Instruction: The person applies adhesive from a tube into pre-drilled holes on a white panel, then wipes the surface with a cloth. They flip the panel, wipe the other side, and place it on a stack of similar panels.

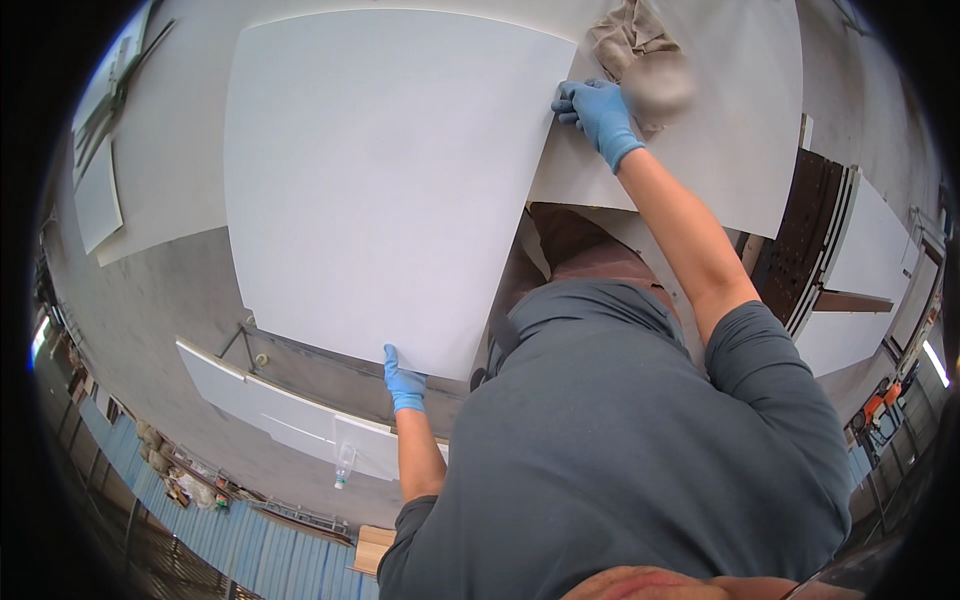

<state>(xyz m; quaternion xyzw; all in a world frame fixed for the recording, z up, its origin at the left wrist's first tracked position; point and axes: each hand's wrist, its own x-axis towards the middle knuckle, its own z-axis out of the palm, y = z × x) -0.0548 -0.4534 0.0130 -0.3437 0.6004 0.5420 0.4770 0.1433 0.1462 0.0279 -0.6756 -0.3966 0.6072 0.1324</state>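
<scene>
A large white flat panel spans the middle of the head view, reaching past the table's near edge. My left hand, in a blue glove, grips its near edge, thumb on top and the other fingers hidden beneath. At the panel's right edge, toward the far corner, my right hand in a matching glove is closed on the rim with its fingers curled. Beside that hand lies a crumpled beige cloth, partly covered by a blurred round spot.
A pale table surface extends under the panel to the right. Stacked brown and white boards stand farther right. White boards lean low on the left, near a plastic bottle. Thin strips lie at the far left.
</scene>
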